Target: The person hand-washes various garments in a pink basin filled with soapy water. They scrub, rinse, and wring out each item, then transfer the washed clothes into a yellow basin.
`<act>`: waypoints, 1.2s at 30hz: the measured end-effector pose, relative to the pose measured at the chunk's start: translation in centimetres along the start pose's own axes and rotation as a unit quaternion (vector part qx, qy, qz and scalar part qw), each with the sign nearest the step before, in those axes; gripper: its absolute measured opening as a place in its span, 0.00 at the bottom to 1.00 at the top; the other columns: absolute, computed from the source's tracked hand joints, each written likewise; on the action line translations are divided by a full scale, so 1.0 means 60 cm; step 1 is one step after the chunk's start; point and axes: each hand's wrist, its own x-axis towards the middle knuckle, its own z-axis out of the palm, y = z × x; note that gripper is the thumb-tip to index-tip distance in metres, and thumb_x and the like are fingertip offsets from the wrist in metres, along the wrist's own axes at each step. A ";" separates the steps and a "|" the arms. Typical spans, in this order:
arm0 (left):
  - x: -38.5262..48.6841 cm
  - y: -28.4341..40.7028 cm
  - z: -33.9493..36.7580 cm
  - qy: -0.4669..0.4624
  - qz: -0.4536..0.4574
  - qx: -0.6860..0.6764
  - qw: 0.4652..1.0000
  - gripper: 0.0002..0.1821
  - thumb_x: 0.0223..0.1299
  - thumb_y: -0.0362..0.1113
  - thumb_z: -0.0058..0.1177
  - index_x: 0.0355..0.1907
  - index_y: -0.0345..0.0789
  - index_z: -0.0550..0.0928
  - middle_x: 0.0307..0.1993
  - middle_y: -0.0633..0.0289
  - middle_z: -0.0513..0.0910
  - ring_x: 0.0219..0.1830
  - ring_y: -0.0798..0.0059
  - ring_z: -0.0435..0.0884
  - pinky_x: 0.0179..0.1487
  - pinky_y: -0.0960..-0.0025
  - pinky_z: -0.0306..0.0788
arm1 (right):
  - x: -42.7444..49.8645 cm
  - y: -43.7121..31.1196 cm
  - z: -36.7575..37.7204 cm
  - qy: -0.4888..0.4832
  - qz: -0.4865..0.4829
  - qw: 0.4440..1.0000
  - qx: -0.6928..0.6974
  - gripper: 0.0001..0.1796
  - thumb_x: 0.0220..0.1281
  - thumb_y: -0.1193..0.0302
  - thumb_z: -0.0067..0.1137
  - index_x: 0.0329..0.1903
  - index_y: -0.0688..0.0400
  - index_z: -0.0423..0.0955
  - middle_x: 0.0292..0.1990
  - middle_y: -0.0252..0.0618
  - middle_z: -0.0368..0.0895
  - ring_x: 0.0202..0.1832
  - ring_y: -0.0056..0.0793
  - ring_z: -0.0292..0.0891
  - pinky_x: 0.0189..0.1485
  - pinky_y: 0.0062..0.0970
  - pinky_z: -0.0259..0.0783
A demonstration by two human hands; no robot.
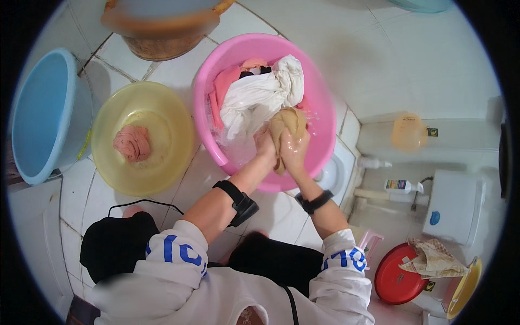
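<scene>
My left hand (266,140) and my right hand (294,148) grip a bunched tan cloth (287,122) between them, above the near right part of a pink plastic basin (211,148). A tail of the cloth hangs below my hands. Sudsy water (237,152) lies in the basin. Beyond my hands, a wet white garment (256,91) rests on salmon-pink fabric (223,89), with a bit of black fabric (265,70) beside it. My palms and part of the tan cloth are hidden by my fingers.
A yellow translucent basin (170,162) holds a twisted pink cloth (133,144). Left of it leans a blue basin (42,109). A wooden bucket (162,44) stands at the back. On the right are a squat toilet (339,170), a cistern (453,207) and a red basin (398,280).
</scene>
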 end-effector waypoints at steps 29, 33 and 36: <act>-0.029 0.077 -0.030 -0.234 0.129 0.657 0.705 0.61 0.31 0.50 0.72 0.67 0.29 0.52 0.61 0.45 0.64 0.64 0.50 0.63 0.65 0.62 0.60 | 0.100 0.011 -0.124 -0.230 0.301 0.917 0.126 0.16 0.51 0.81 0.51 0.45 0.63 0.74 0.25 0.38 0.78 0.22 0.23 0.75 0.24 0.25 0.75; -0.031 0.090 -0.019 -0.269 0.023 0.574 0.773 0.52 0.36 0.51 0.69 0.65 0.34 0.60 0.57 0.52 0.70 0.59 0.54 0.69 0.62 0.59 0.63 | 0.106 -0.089 -0.141 -0.178 0.249 0.877 0.371 0.16 0.53 0.83 0.49 0.47 0.64 0.72 0.28 0.39 0.78 0.22 0.24 0.74 0.27 0.25 0.77; -0.038 0.109 -0.003 -0.310 -0.088 0.292 0.901 0.38 0.47 0.49 0.59 0.61 0.35 0.66 0.55 0.55 0.73 0.55 0.59 0.72 0.59 0.57 0.65 | 0.098 -0.103 -0.126 -0.110 0.171 0.869 0.451 0.16 0.55 0.84 0.48 0.48 0.64 0.71 0.32 0.41 0.78 0.26 0.26 0.76 0.33 0.27 0.78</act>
